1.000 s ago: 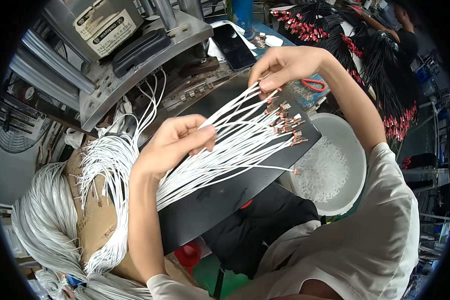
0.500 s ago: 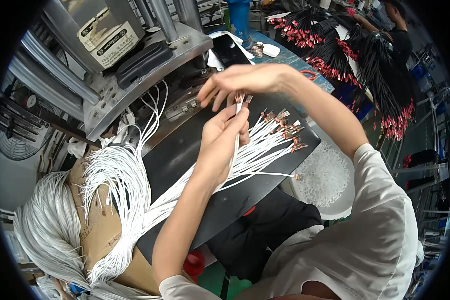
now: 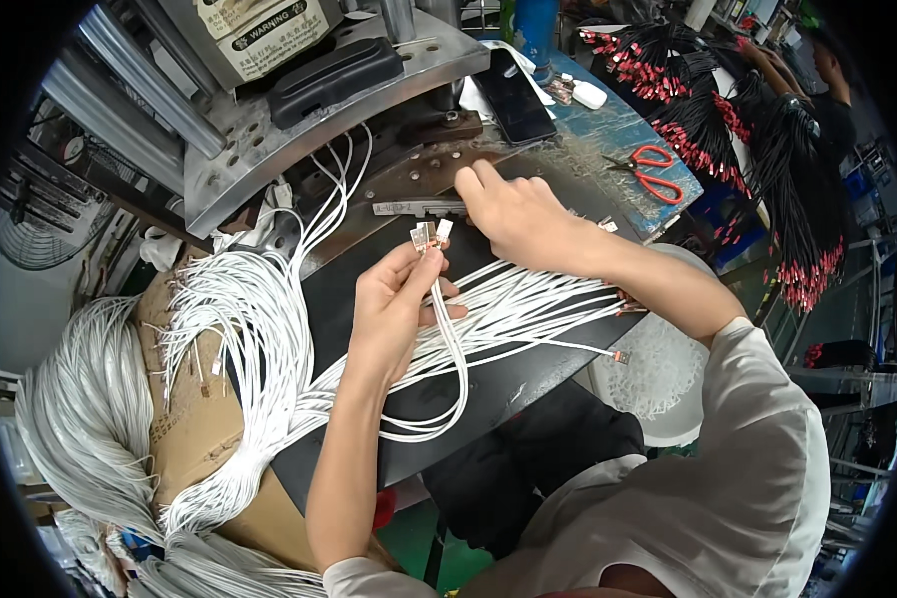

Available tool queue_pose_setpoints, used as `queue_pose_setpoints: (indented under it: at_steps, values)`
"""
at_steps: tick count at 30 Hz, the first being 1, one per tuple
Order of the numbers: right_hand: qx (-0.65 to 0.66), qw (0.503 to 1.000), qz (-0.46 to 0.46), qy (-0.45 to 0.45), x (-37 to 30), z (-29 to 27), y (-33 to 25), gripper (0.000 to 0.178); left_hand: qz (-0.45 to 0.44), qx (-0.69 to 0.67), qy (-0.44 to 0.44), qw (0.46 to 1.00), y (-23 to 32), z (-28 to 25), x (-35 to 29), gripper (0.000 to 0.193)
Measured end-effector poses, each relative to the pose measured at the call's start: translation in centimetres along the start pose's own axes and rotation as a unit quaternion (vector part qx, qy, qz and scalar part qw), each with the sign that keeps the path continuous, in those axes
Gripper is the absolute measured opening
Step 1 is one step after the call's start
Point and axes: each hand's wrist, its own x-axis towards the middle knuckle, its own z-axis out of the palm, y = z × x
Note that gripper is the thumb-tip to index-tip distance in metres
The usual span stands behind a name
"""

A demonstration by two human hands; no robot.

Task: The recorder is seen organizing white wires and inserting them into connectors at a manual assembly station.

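Observation:
My left hand (image 3: pixel 394 304) is closed on a few white USB cables (image 3: pixel 458 364), thumb pressed just below their bare metal plugs (image 3: pixel 430 236). The cables loop down from the fingers over a black work surface. To the right of those plugs, my right hand (image 3: pixel 528 221) is curled, knuckles up; what its fingers may hold is hidden. It hovers over a bundle of white cables (image 3: pixel 508 299), whose plug ends are partly covered by my right forearm. A slim metal strip (image 3: pixel 419 208) on the machine lies just behind the held plugs.
A steel press plate (image 3: pixel 259 149) stands at the back left. Heaped white cables (image 3: pixel 249 309) lie on cardboard at left. Red-handled scissors (image 3: pixel 656 171) and a phone (image 3: pixel 516 98) rest behind. A white tub (image 3: pixel 658 384) of clear bits sits at right. A person works at far right.
My right hand has moved right, off the plugs, and its fingers have curled. My left hand has shifted slightly down and left, still gripping the cables, which now hang in a loop.

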Motion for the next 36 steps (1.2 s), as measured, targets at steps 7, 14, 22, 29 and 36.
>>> queue_pose_setpoints:
  at_steps: [7,14,22,29,36]
  values:
    - [0.558,0.798,0.156,-0.165,3.2,-2.2,1.1,0.035,0.062,0.05,0.042,0.996,-0.6,0.2,0.6,0.015]
    - [0.632,0.76,0.105,-0.107,2.7,-0.6,0.4,0.032,0.017,0.05,0.103,0.993,-0.1,1.1,0.9,0.015]
    - [0.577,0.797,0.117,-0.136,2.2,-2.4,-0.4,0.036,-0.031,-0.015,0.108,0.994,1.2,0.8,1.0,0.012]
    - [0.577,0.804,0.08,-0.119,1.7,-2.8,1.0,0.031,-0.063,0.061,0.067,0.994,1.4,1.2,0.9,0.016]
    - [0.554,0.821,0.024,-0.135,1.7,-2.2,0.4,0.036,-0.052,0.043,0.054,0.996,1.2,1.4,0.7,0.016]
